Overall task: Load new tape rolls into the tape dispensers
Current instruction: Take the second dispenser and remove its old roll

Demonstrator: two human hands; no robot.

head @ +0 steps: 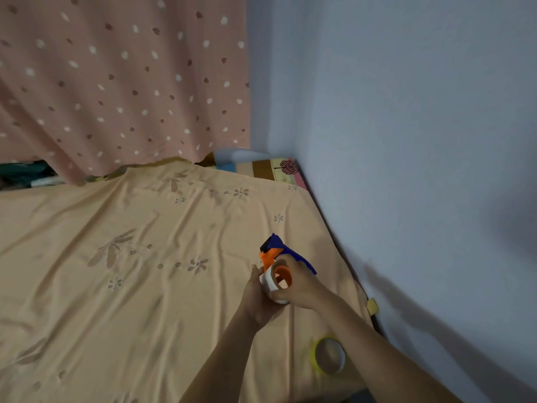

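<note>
Seating white tape roll (269, 282) on blue-orange dispenser (280, 254); left hand (257, 298) and right hand (299, 282) fingers clasp both. Next: thread tape end forward. Spare yellow roll (329, 356) at 5 o'clock.

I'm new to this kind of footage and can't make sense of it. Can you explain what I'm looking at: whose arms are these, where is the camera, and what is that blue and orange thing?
There is no machine here. One wide-angle camera sits on a person's head and looks forward and down, so the two bare arms coming in from the bottom are that person's own.

Both hands meet over a bed covered with an orange flowered sheet. The left hand and the right hand together hold a blue and orange tape dispenser with a white tape roll around its orange hub.

A second roll, with a yellowish edge, lies flat on the sheet nearer the camera, beside the right arm. Behind the bed hangs a pink spotted curtain; a pale wall is on the right.
</note>
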